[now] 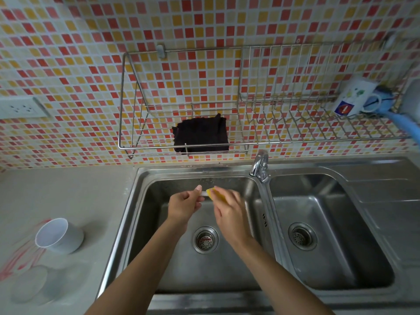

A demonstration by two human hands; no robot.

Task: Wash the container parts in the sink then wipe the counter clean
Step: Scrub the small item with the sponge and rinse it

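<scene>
Scrubbing a small part over the left basin, hands close together.

Risk: the small white part (203,193), pinched only at the fingertips of the left hand (184,205), could slip and drop toward the drain (205,239) directly below the grip (wet plastic, light hold). The right hand (229,209) is closed around a yellow sponge (217,194), touching the part. A white cup (59,235) lies well left of the grip, on the counter (68,196).

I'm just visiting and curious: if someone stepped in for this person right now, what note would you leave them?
Left hand: pinching a small whitish part over the left sink basin.
Right hand: holding a yellow sponge against that part.
White cup lies on its side on the counter, apparently unwashed.
Dark cloth sits on the wall rack.
Left: finish the parts, then wipe the counter.
</scene>
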